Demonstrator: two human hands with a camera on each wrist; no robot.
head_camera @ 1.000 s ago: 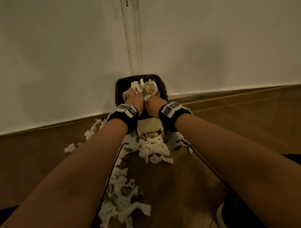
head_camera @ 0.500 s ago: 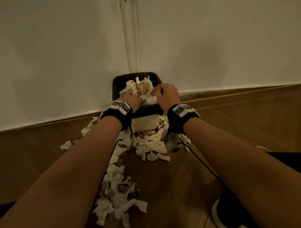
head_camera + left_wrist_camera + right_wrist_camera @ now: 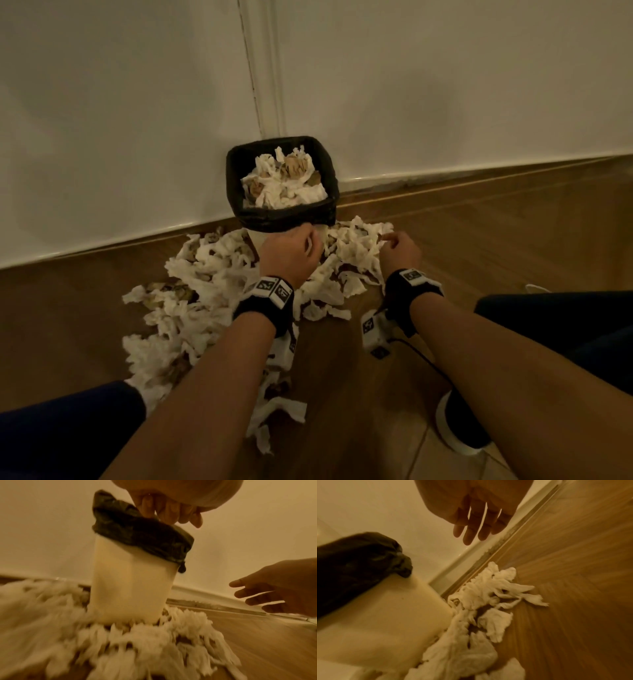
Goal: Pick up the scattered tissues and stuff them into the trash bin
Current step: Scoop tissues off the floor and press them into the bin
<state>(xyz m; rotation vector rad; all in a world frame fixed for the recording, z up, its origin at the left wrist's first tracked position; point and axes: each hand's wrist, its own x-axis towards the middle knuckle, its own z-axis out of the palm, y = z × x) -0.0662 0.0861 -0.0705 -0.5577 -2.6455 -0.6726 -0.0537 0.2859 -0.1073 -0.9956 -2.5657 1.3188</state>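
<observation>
Both hands (image 3: 291, 253) empty above tissues (image 3: 191, 308); trash bin (image 3: 130, 588) upright.

Crumpled paper tissues (image 3: 202, 284) on smooth wood floor (image 3: 496, 240); crinkled black plastic liner (image 3: 284, 216) over matt bin (image 3: 130, 588).

No readable text, brand, number or sign shows in any view. The only markings are black-and-white square code patterns on the white blocks of the left wristband (image 3: 270, 291) and the right wristband (image 3: 412, 277), and on the small white device (image 3: 371, 327) lying on the floor near the right wrist; these are patterns, not letters. Neither the trash bin (image 3: 260, 236) nor its black liner (image 3: 284, 216) bears any label.
</observation>
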